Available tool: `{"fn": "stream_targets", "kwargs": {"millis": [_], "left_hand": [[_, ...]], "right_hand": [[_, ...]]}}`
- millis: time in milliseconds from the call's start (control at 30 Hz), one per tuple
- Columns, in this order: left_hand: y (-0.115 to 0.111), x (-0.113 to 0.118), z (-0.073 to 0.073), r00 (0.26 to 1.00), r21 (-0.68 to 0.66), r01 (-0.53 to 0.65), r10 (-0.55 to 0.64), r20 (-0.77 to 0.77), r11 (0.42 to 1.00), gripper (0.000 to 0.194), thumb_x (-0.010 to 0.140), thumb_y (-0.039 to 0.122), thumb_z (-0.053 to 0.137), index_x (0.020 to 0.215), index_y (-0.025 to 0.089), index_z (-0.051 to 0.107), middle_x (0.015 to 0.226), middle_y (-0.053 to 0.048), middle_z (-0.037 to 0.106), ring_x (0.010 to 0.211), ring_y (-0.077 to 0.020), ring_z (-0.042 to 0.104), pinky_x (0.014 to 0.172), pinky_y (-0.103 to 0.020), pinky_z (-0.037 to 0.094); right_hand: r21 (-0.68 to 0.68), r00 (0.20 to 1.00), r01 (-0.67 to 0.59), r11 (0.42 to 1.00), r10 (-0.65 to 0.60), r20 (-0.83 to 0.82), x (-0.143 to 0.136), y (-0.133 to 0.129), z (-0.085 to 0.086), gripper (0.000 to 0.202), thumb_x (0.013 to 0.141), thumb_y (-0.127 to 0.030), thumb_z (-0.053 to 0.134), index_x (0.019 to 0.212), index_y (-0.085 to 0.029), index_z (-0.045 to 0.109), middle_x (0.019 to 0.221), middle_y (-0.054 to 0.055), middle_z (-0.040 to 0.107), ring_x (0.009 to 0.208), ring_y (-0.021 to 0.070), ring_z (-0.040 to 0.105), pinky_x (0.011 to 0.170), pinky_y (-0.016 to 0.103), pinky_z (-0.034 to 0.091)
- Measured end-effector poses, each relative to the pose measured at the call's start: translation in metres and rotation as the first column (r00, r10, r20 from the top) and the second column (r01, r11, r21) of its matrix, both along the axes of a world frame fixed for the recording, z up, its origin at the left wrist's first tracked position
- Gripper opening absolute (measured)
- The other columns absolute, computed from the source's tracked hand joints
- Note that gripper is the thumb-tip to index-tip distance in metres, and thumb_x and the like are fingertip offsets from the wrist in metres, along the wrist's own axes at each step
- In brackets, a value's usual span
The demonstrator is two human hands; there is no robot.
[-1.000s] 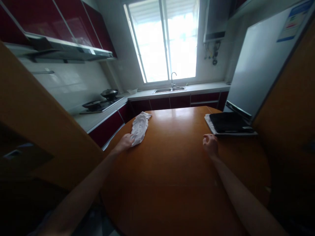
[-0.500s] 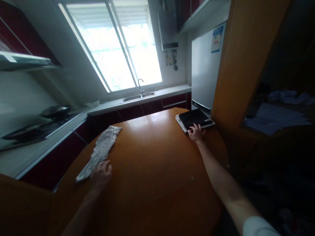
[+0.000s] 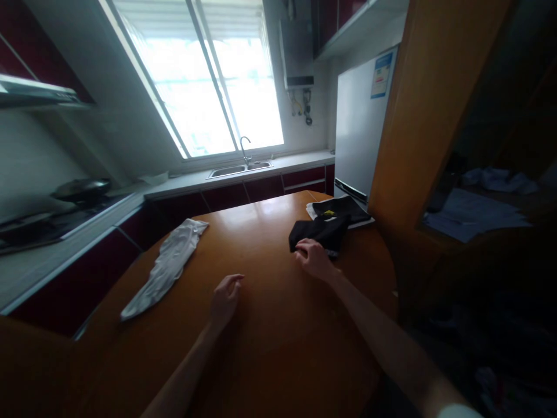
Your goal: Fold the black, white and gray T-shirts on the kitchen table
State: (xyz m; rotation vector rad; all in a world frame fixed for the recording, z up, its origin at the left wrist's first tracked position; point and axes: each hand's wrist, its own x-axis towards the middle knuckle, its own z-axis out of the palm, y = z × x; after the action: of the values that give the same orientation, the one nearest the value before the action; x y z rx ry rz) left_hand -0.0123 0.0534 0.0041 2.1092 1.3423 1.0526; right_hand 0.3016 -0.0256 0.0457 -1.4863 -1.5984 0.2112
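The right hand (image 3: pixel 315 258), fingers closed, grips one soft black cloth (image 3: pixel 319 231) right of the middle of the glossy wooden table (image 3: pixel 270 325); one flat pile (image 3: pixel 355 210) adjoins it. The half-curled left hand (image 3: pixel 225 299) is empty; one long, wrinkled white cloth (image 3: pixel 167 267) lies at the table's left.

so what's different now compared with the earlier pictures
The left hand has let go of the white cloth and moved right, over the table. The right hand has taken hold of a black cloth and drawn it left and nearer from the stack, where a yellow mark now shows. The white cloth stays on the table's left side.
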Motion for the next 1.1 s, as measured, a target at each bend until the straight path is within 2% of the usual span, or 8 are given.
{"fn": "stream_targets", "kwargs": {"millis": [100,167,233,367,533,800,1000,1100], "left_hand": [[-0.004,-0.012,0.007,0.981,-0.032,-0.116,0.119,0.151,0.993,0.032,0.090,0.041,0.046,0.104,0.022,0.067,0.109,-0.008,0.074,0.106,-0.0277,0.069,0.098,-0.042,0.053],[-0.009,-0.016,0.009,0.969,-0.033,-0.134,0.138,0.207,0.990,0.034,0.093,0.040,0.045,0.113,0.021,0.066,0.117,-0.010,0.072,0.111,-0.0261,0.068,0.100,-0.040,0.053],[-0.014,-0.017,0.008,0.983,-0.027,-0.091,0.094,0.155,0.996,0.037,0.096,0.039,0.047,0.122,0.021,0.065,0.124,-0.011,0.070,0.117,-0.0256,0.066,0.101,-0.041,0.052],[-0.022,-0.015,-0.002,0.981,0.033,0.109,-0.102,-0.167,0.993,0.040,0.092,0.035,0.064,0.131,0.024,0.065,0.131,-0.011,0.066,0.126,-0.0276,0.058,0.111,-0.044,0.044],[-0.035,-0.005,0.001,0.905,0.079,0.168,-0.122,-0.407,0.983,0.034,0.088,0.023,0.069,0.122,0.025,0.069,0.111,-0.008,0.067,0.110,-0.0279,0.059,0.099,-0.044,0.048],[-0.070,0.008,0.041,0.848,0.132,0.161,-0.069,-0.526,0.978,0.016,0.085,0.012,0.058,0.091,0.026,0.063,0.102,-0.009,0.062,0.097,-0.0265,0.061,0.083,-0.038,0.050],[-0.085,-0.012,0.079,0.867,-0.053,0.112,-0.123,-0.483,0.992,0.041,0.086,0.015,0.054,0.125,0.027,0.056,0.107,-0.007,0.070,0.097,-0.0269,0.070,0.081,-0.034,0.051],[-0.065,-0.017,0.102,0.808,-0.478,0.259,-0.459,-0.369,0.840,0.046,0.082,0.013,0.057,0.126,0.027,0.063,0.107,-0.002,0.074,0.094,-0.0233,0.072,0.081,-0.031,0.055]], "right_hand": [[-0.201,0.740,-0.671,0.713,0.659,-0.133,-0.057,-0.031,0.006,0.027,0.093,-0.037,0.063,0.110,-0.022,0.077,0.111,0.006,0.076,0.101,0.0223,0.069,0.094,0.033,0.052],[-0.231,0.562,-0.827,0.513,0.768,-0.307,-0.075,-0.044,0.005,0.035,0.095,-0.044,0.061,0.119,-0.022,0.074,0.110,0.006,0.077,0.098,0.0218,0.070,0.087,0.032,0.056],[-0.181,0.605,-0.794,0.581,0.721,-0.339,-0.077,-0.043,0.000,0.035,0.097,-0.044,0.057,0.116,-0.020,0.074,0.107,0.007,0.076,0.096,0.0221,0.070,0.084,0.033,0.056],[-0.006,0.919,-0.390,0.921,0.389,-0.064,-0.056,-0.018,-0.020,0.028,0.094,-0.026,0.053,0.112,-0.022,0.074,0.118,0.010,0.071,0.113,0.0268,0.062,0.103,0.045,0.047],[-0.092,0.960,0.016,0.996,0.010,0.281,-0.028,-0.002,-0.041,0.034,0.086,-0.021,0.061,0.119,-0.022,0.071,0.124,0.014,0.069,0.118,0.0344,0.057,0.100,0.050,0.041],[-0.266,0.924,-0.363,0.893,0.382,0.021,-0.018,-0.013,-0.018,0.010,0.075,-0.022,0.070,0.076,-0.022,0.060,0.069,-0.004,0.055,0.063,0.0147,0.048,0.060,0.027,0.035],[-0.355,0.636,-0.771,0.530,0.669,-0.384,-0.028,-0.038,0.012,0.032,0.074,-0.037,0.082,0.072,-0.020,0.055,0.065,-0.006,0.049,0.059,0.0107,0.041,0.053,0.024,0.029],[-0.339,0.512,-0.859,0.384,0.653,-0.557,-0.025,-0.040,0.015,0.035,0.079,-0.048,0.079,0.085,-0.018,0.063,0.073,-0.001,0.061,0.064,0.0133,0.053,0.057,0.025,0.038]]}}
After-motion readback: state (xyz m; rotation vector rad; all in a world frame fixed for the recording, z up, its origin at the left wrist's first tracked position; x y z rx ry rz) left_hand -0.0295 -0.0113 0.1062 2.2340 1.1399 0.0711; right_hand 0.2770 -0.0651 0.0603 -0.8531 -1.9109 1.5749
